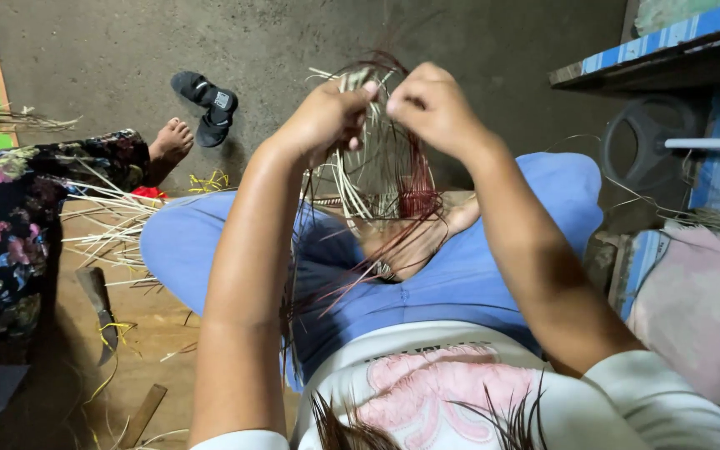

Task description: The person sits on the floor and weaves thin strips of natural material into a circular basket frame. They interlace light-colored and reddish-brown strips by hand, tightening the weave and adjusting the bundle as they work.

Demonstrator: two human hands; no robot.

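A half-woven piece of pale and dark red cane strips (381,171) is held up in front of me, above my crossed legs in blue trousers. My left hand (327,112) pinches pale strips at its top left. My right hand (428,104) is closed on dark red strips at its top right. Loose red strands trail down toward my lap and over my white shirt.
Another person in a floral garment (6,225) sits at the left, with a bare foot (170,142) near a black sandal (208,104). Pale strips (110,229) and a knife (100,308) lie on the wooden floor. A blue bench (668,50) stands at the right.
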